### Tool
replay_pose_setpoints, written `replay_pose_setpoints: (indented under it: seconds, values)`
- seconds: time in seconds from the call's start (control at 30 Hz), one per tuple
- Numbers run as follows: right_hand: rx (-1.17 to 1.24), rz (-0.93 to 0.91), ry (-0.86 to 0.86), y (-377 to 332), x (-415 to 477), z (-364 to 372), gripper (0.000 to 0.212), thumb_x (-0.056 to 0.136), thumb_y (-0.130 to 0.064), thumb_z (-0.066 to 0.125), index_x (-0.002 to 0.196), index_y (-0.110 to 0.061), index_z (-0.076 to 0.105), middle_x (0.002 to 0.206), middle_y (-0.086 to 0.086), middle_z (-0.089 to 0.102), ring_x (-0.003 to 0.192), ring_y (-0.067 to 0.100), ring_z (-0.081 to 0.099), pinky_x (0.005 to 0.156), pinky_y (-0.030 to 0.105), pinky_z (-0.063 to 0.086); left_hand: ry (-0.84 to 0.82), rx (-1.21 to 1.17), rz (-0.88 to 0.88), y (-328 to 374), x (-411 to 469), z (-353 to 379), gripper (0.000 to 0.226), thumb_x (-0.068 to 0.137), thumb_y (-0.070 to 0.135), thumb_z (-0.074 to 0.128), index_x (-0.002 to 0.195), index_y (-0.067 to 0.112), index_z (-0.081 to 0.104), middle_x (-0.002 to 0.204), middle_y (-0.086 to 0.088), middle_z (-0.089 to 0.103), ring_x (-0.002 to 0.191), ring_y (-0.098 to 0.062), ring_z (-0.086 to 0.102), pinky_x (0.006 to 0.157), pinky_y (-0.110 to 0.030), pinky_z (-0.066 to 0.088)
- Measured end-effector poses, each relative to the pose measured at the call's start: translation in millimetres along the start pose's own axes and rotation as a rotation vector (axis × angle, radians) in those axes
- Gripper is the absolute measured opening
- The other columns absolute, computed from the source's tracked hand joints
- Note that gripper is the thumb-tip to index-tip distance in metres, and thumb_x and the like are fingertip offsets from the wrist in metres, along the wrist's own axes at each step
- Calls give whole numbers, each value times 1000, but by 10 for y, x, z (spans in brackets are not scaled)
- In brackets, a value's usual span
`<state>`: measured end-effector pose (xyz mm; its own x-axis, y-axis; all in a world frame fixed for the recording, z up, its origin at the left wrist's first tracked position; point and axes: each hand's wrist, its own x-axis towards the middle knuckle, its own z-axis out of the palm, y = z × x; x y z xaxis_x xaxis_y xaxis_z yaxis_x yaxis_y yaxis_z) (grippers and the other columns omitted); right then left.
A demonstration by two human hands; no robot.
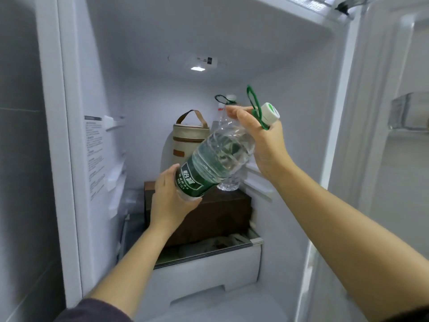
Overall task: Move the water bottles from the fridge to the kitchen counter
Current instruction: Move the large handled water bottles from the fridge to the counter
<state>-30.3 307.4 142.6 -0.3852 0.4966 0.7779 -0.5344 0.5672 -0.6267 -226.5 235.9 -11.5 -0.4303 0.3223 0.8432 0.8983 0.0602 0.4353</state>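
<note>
A large clear water bottle [216, 156] with a dark green label, white cap and green carry loop is tilted in front of the open fridge, cap up to the right. My right hand [262, 140] grips its neck just under the cap. My left hand [171, 203] cups its base from below. A second clear water bottle [224, 117] with a white cap and dark loop stands upright at the back of the shelf, mostly hidden behind the held one.
A beige cylindrical bag [188, 138] with a brown handle stands on the shelf to the left. A dark brown box [222, 214] lies under the bottles. A white drawer [209, 268] sits below. The fridge door [383, 135] hangs open at right.
</note>
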Motion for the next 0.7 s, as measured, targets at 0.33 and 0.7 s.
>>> replay_pose_setpoints:
  seconds: [0.33, 0.7]
  values:
    - [21, -21, 139, -352, -655, -471, 16, 75, -16, 67, 66, -27, 74, 87, 14, 75, 96, 39, 69, 96, 58, 50, -90, -144, 47, 616, -641, 11, 97, 58, 31, 90, 139, 18, 40, 135, 4, 49, 126, -14, 45, 100, -31, 46]
    - [70, 131, 308, -777, -1635, -1219, 19, 72, -17, 63, 60, -28, 71, 74, 1, 73, 84, 23, 68, 96, 55, 51, -204, -411, -231, 1293, -1878, 30, 125, 43, 51, 88, 148, 22, 28, 140, 31, 34, 130, 8, 36, 104, -15, 37]
